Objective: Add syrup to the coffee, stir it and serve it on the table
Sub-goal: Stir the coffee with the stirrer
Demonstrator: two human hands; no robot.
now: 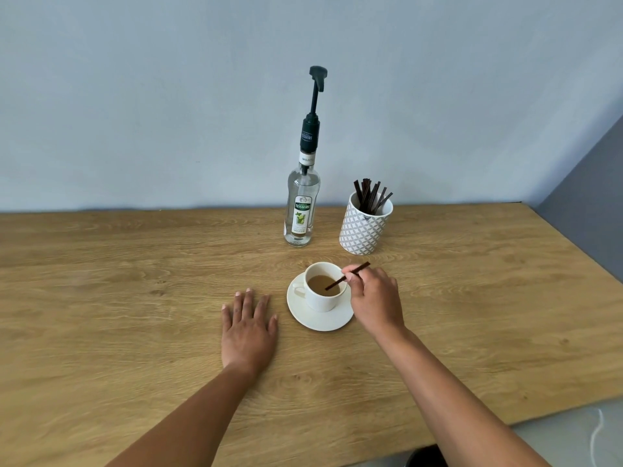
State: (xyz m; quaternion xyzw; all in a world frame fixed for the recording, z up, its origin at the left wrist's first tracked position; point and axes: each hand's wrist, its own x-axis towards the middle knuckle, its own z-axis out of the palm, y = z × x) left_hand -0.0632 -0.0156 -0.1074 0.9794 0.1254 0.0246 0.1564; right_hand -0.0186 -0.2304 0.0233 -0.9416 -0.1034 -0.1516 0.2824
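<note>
White cup [324,291] of milky coffee sits on its saucer [318,320], mid-table [135,264], and the right hand [372,298] pinches a dark stirrer [347,275] with its lower end in the drink. Left hand [247,326] lies flat, fingers straight, just beside the saucer. Behind stand the syrup bottle [301,203] with its pump and a patterned pot [365,227] of spare stirrers.

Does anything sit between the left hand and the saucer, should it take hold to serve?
Nothing visible. The left hand lies flat on the table just left of the saucer, with only bare wood between. The bottle and pot stand behind the cup; the right hand holds the stirrer on the cup's right.
</note>
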